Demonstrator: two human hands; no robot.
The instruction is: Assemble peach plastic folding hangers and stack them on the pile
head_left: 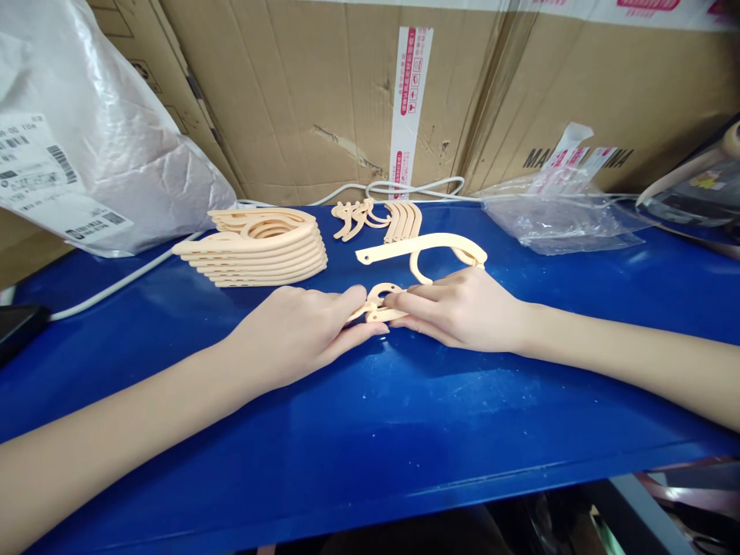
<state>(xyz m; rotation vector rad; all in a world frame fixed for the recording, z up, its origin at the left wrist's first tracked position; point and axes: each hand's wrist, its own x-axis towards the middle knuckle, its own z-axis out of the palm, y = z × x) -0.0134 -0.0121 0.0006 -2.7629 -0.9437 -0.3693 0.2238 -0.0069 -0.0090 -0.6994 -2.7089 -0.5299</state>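
Observation:
My left hand [294, 327] is closed, thumb and fingers pinching one end of a cream plastic folding-hanger part [378, 315]. From the other side, my right hand [462, 308] grips the same cream pieces, and the fingertips of both hands nearly meet there. Its fingers hide much of the joint. Just behind the right hand is a curved hanger arm [421, 247] with a hole at its left end and a hook below it; whether it connects to the held pieces I cannot tell. Beyond my left hand lies a neat stack of folded cream hangers [266, 262].
Behind the hands lie several small loose hanger pieces [403, 222] on the blue tabletop [370, 455]. Cardboard boxes [324, 100] stand along the back, with a white cable [416, 188] before them. A wrapped parcel [139, 146] is left, clear plastic bag [566, 220] right, dark object [21, 331] far left.

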